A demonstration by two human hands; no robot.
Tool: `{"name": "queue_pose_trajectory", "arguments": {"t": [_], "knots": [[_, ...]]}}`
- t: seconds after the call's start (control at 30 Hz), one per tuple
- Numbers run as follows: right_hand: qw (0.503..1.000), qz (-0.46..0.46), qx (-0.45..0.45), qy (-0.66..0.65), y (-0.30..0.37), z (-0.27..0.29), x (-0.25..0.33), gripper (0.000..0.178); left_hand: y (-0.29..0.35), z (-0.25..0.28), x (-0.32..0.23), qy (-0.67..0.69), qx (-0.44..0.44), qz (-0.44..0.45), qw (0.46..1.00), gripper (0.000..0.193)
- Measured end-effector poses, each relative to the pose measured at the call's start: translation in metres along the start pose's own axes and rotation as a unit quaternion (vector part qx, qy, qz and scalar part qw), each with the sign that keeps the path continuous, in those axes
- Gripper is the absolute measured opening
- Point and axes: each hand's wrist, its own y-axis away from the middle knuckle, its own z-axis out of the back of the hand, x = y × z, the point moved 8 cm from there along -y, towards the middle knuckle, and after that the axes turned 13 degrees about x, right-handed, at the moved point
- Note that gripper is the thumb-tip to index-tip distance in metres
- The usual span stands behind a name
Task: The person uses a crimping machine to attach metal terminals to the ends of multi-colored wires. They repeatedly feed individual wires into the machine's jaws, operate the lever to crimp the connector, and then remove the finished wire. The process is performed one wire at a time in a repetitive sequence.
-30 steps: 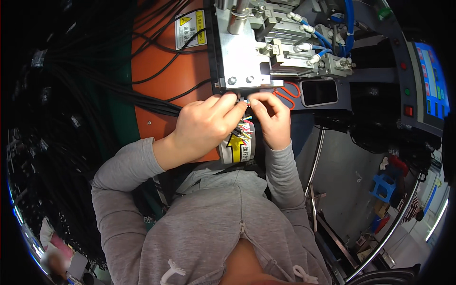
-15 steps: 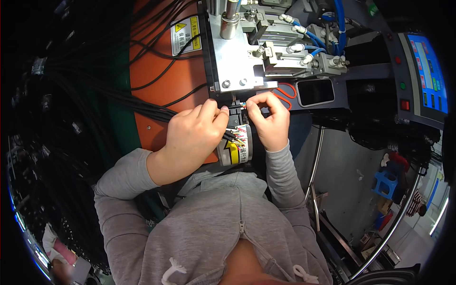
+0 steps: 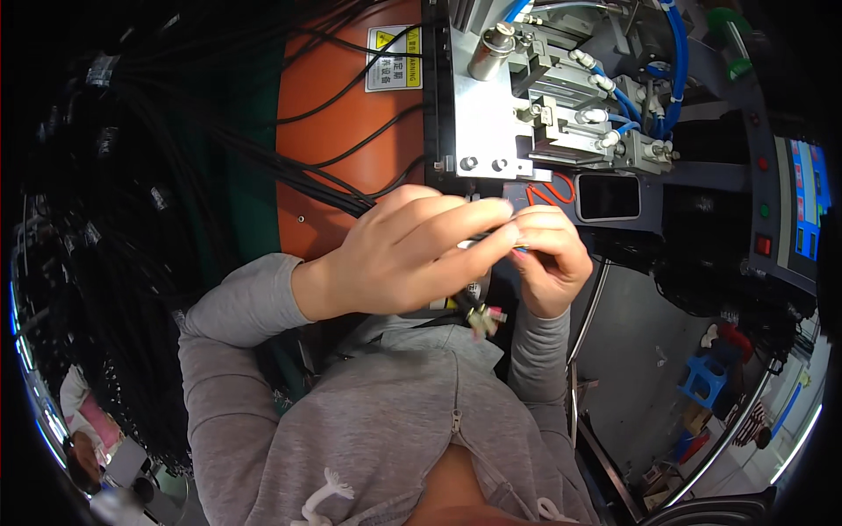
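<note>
My left hand (image 3: 408, 250) is closed around thin black cables, its fingers reaching across toward the right hand. Below its fingers hang stripped cable ends (image 3: 482, 319) with small coloured wires, slightly blurred. My right hand (image 3: 554, 263) pinches the end of one cable, where a bit of blue and red wire (image 3: 520, 250) shows between the fingertips. The fingers of both hands meet and hide most of that cable. Just beyond them stands a machine with a bright metal plate (image 3: 484, 114). A white and yellow labelled part (image 3: 474, 289) lies partly hidden under my left hand.
Long black cables (image 3: 329, 188) run from the left over an orange panel (image 3: 351, 145). Right of the plate sit air cylinders with blue hoses (image 3: 677, 70). A phone (image 3: 608, 197) and red-handled tool (image 3: 553, 188) lie nearby. A control screen (image 3: 809, 197) stands far right.
Both hands have come away from the machine's front toward my body, taking the cable along. The left fingers have spread forward over it. The whole view has shifted, putting the machine farther right.
</note>
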Motion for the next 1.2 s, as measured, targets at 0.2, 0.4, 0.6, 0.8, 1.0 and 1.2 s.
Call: {"name": "queue_pose_trajectory", "arguments": {"t": [0.2, 0.4, 0.6, 0.8, 1.0, 1.2], "knots": [[0.997, 0.007, 0.019, 0.080, -0.008, -0.007, 0.008, 0.021, -0.003, 0.001, 0.010, -0.024, -0.005, 0.017, 1.000, 0.037], [0.997, 0.025, -0.070, 0.006, -0.002, 0.001, 0.008, 0.030, -0.002, 0.007, 0.007, 0.018, -0.005, 0.021, 1.000, 0.046], [0.978, 0.027, -0.134, 0.160, -0.005, -0.015, 0.025, 0.034, -0.001, 0.004, 0.012, 0.010, -0.022, 0.055, 0.998, 0.019], [0.989, -0.122, -0.081, 0.018, -0.005, -0.015, 0.001, 0.018, -0.001, 0.004, 0.013, 0.011, -0.028, 0.053, 0.998, 0.017], [0.954, 0.002, -0.094, 0.285, -0.010, -0.022, 0.032, 0.014, -0.002, -0.007, 0.015, -0.020, 0.033, 0.080, 0.996, 0.018], [0.965, -0.243, 0.055, 0.085, -0.007, -0.012, -0.015, 0.011, -0.005, -0.016, 0.012, -0.091, 0.073, 0.051, 0.992, 0.015]]}}
